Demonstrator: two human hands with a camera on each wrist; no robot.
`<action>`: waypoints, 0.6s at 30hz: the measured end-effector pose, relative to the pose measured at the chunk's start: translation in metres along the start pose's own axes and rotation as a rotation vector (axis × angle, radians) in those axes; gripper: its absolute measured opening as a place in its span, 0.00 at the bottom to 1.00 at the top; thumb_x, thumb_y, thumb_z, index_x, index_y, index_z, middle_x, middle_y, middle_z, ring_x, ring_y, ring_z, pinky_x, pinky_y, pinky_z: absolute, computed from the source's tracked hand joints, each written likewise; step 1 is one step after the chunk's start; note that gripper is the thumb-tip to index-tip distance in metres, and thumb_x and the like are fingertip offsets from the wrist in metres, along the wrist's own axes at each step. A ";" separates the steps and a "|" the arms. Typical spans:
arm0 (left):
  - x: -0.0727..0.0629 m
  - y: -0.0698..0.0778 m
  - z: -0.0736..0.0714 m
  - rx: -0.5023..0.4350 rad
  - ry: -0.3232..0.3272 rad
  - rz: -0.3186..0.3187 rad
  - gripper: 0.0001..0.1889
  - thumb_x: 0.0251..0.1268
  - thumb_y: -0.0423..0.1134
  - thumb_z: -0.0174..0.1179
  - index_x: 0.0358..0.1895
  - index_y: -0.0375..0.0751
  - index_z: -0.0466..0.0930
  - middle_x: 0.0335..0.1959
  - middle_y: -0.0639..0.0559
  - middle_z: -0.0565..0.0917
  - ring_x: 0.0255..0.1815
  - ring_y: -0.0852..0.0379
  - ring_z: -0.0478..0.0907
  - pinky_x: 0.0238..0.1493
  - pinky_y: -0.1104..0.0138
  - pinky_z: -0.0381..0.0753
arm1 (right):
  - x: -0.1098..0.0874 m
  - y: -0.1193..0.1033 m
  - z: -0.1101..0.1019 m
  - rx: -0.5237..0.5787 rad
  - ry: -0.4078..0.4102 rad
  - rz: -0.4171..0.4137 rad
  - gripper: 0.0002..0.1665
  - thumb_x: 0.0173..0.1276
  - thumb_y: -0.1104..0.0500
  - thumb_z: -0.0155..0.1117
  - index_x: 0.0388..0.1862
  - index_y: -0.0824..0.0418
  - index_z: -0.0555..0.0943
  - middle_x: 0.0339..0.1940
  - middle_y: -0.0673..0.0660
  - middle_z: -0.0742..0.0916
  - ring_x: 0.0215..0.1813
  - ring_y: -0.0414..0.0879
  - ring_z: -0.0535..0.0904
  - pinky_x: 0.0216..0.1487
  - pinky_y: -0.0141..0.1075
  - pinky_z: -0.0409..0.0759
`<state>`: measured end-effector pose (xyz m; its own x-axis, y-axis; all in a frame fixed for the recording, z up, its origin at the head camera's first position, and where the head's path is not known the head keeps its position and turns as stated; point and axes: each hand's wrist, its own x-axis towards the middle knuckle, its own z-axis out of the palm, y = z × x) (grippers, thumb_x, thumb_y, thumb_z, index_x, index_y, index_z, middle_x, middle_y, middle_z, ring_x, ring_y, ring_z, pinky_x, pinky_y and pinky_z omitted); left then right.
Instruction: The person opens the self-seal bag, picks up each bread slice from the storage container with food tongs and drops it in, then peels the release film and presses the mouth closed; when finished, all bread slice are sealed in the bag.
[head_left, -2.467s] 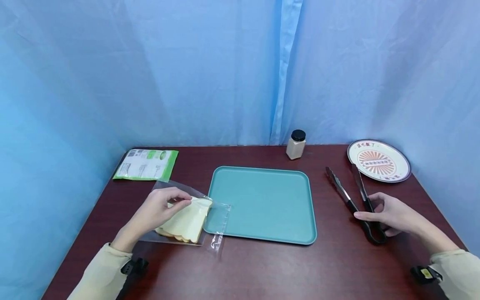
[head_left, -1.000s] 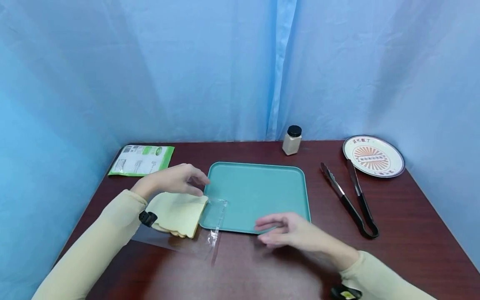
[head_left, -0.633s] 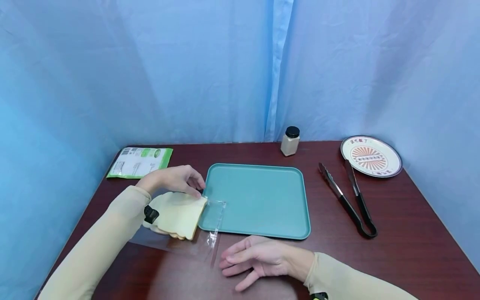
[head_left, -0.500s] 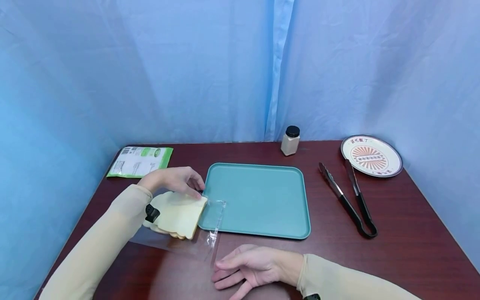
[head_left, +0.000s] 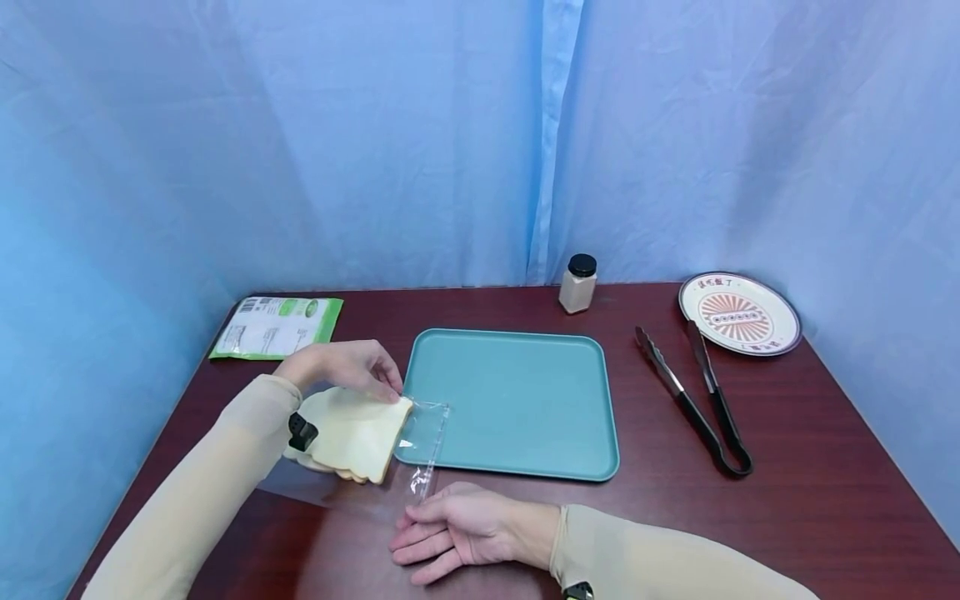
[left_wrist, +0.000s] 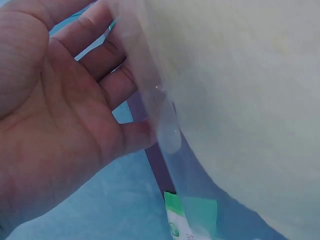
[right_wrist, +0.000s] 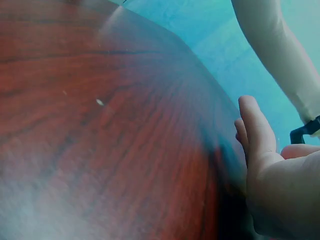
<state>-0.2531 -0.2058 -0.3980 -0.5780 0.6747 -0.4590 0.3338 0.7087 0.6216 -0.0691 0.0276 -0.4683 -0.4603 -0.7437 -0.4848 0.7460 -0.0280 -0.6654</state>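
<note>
Several slices of white bread (head_left: 363, 433) lie in a clear plastic bag (head_left: 423, 442), whose mouth end overlaps the left edge of the teal tray (head_left: 517, 400). My left hand (head_left: 352, 364) pinches the bag's far edge, beside the upper corner of the bread. In the left wrist view its bent fingers (left_wrist: 117, 82) meet the clear film, with the pale bread close in front. At the bag's near right corner, my right hand (head_left: 465, 525) has thumb and forefinger together on the film, its other fingers stretched out. The right wrist view does not show the bag.
Black-handled tongs (head_left: 708, 425) lie spread to the right of the tray. A patterned plate (head_left: 738, 312) sits behind their tips. A black-capped jar (head_left: 577, 285) stands behind the tray, and a white and green packet (head_left: 276, 327) lies at the back left.
My right hand has left the tongs and moved left across the table to the bag's near corner. My left hand has shifted from over the bread to the bag's far edge.
</note>
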 end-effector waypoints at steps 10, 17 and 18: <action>-0.003 -0.006 0.002 -0.119 -0.028 0.033 0.05 0.68 0.39 0.68 0.42 0.46 0.91 0.36 0.54 0.88 0.35 0.57 0.81 0.39 0.65 0.81 | -0.002 -0.007 -0.002 -0.052 0.030 -0.086 0.14 0.79 0.59 0.56 0.52 0.71 0.79 0.52 0.73 0.86 0.55 0.61 0.84 0.53 0.58 0.82; -0.025 -0.006 -0.003 -0.336 0.035 0.068 0.10 0.67 0.38 0.69 0.47 0.39 0.89 0.35 0.46 0.88 0.29 0.58 0.78 0.32 0.66 0.80 | -0.024 -0.032 -0.013 -0.182 0.079 -0.224 0.14 0.75 0.57 0.59 0.46 0.68 0.82 0.52 0.66 0.87 0.52 0.57 0.86 0.48 0.50 0.86; -0.029 -0.005 -0.003 -0.371 0.045 0.078 0.11 0.67 0.37 0.69 0.49 0.38 0.89 0.36 0.45 0.88 0.29 0.58 0.78 0.33 0.66 0.82 | -0.030 -0.037 -0.016 -0.201 0.090 -0.242 0.13 0.74 0.58 0.59 0.44 0.68 0.82 0.52 0.66 0.87 0.52 0.56 0.86 0.48 0.49 0.85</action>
<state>-0.2402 -0.2296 -0.3863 -0.5961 0.7085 -0.3778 0.0904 0.5268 0.8452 -0.0903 0.0611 -0.4384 -0.6600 -0.6695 -0.3409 0.5037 -0.0577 -0.8620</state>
